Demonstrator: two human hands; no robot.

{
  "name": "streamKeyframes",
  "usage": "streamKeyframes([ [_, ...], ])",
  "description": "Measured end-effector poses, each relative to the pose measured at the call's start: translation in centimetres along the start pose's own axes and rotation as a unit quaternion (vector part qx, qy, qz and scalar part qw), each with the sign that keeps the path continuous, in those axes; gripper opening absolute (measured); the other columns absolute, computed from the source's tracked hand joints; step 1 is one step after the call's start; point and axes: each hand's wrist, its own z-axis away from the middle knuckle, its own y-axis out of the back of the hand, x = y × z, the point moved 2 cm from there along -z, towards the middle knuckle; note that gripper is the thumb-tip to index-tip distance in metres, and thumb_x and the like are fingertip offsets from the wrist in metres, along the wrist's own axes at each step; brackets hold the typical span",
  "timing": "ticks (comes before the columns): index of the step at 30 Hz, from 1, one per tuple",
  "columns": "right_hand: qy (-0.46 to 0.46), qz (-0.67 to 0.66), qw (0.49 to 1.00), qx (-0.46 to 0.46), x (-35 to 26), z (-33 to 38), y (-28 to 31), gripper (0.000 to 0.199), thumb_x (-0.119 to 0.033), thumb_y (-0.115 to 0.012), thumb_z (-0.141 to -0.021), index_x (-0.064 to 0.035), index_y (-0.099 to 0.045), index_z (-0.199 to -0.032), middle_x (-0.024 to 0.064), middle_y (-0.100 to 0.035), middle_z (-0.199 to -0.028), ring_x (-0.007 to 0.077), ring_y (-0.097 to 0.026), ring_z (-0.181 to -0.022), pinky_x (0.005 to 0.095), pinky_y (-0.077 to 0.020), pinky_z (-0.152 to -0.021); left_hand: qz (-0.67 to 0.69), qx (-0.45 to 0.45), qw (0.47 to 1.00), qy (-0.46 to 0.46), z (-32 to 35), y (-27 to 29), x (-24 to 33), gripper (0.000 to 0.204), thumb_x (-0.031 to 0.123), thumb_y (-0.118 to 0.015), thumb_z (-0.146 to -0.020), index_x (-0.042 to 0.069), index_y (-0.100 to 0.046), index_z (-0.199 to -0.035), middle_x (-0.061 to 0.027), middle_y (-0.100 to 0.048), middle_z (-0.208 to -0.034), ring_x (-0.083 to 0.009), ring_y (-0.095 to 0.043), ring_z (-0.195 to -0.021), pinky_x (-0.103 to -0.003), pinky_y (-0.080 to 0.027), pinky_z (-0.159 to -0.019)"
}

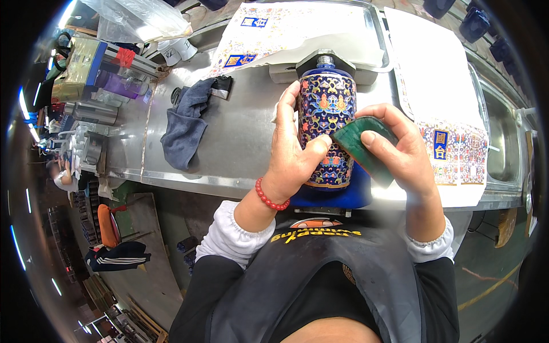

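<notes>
In front of me, a dark blue bottle [327,106] with a colourful floral pattern lies with its bare neck pointing away, by a dark angular holder [350,63]. My left hand [290,150] is closed around the bottle's left side, thumb on the patterned front. A flat green scraper [361,143] is pinched in my right hand [403,146] at the bottle's right side. Its left corner meets the pattern near my left thumb. Part of a blue surface [337,198] shows beneath the bottle's base.
A grey-blue cloth [187,123] lies on the metal table [240,128] to the left. Printed patterned sheets [297,26] cover the back, and more sheets [452,151] lie right. A purple-tinted container [121,83] stands far left, a metal basin [500,134] far right.
</notes>
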Motion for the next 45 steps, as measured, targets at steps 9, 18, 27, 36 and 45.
streamKeyframes([
  [9,0.001,-0.034,0.999,0.034,-0.6,0.5,0.0,0.029,-0.013,-0.066,-0.098,-0.0002,-0.061,-0.123,0.004,-0.068,-0.104,0.0073,-0.063,-0.092,0.0223,-0.0514,-0.081,0.024,0.004,1.0,0.008,0.2,-0.2,0.1,0.088,-0.001,-0.06,-0.081,-0.004,-0.017,-0.157,-0.0222,-0.04,-0.148,-0.0279,-0.048,-0.137,-0.041,-0.04,-0.116],
  [18,0.023,0.024,0.997,0.067,-0.1,1.3,0.8,0.031,-0.009,-0.064,-0.099,-0.0002,-0.06,-0.128,0.0049,-0.068,-0.105,0.0078,-0.063,-0.09,0.0214,-0.0515,-0.076,-0.111,0.021,0.994,0.003,-0.2,-0.1,0.4,0.087,0.003,-0.065,-0.083,-0.005,-0.02,-0.157,-0.0238,-0.038,-0.152,-0.0291,-0.045,-0.138,-0.043,-0.037,-0.118],
  [27,0.084,0.081,0.987,0.114,0.6,1.7,0.6,0.029,-0.011,-0.07,-0.096,0.0007,-0.063,-0.123,0.0087,-0.069,-0.105,0.0133,-0.065,-0.095,0.0275,-0.0523,-0.084,-0.097,0.024,0.995,-0.024,-0.7,0.9,-0.2,0.086,0.006,-0.066,-0.085,-0.007,-0.021,-0.157,-0.0234,-0.034,-0.151,-0.0309,-0.041,-0.141,-0.042,-0.036,-0.118],
  [36,0.067,0.066,0.99,0.101,0.7,2.1,0.8,0.032,-0.009,-0.064,-0.1,0.0024,-0.059,-0.13,0.0065,-0.068,-0.109,0.0097,-0.064,-0.096,0.0233,-0.0515,-0.083,-0.059,0.009,0.998,-0.027,-1.0,0.5,-0.4,0.086,0.006,-0.067,-0.086,-0.006,-0.02,-0.157,-0.0222,-0.035,-0.149,-0.0298,-0.043,-0.139,-0.042,-0.039,-0.117],
  [45,0.071,0.107,0.985,0.116,1.1,2.5,0.7,0.035,-0.007,-0.059,-0.104,0.0026,-0.056,-0.137,0.011,-0.07,-0.118,0.0138,-0.067,-0.103,0.0254,-0.0548,-0.085,-0.172,0.017,0.984,-0.042,-0.7,0.7,-0.7,0.087,0.01,-0.071,-0.088,-0.004,-0.019,-0.157,-0.0217,-0.037,-0.15,-0.0273,-0.047,-0.136,-0.041,-0.041,-0.115],
])
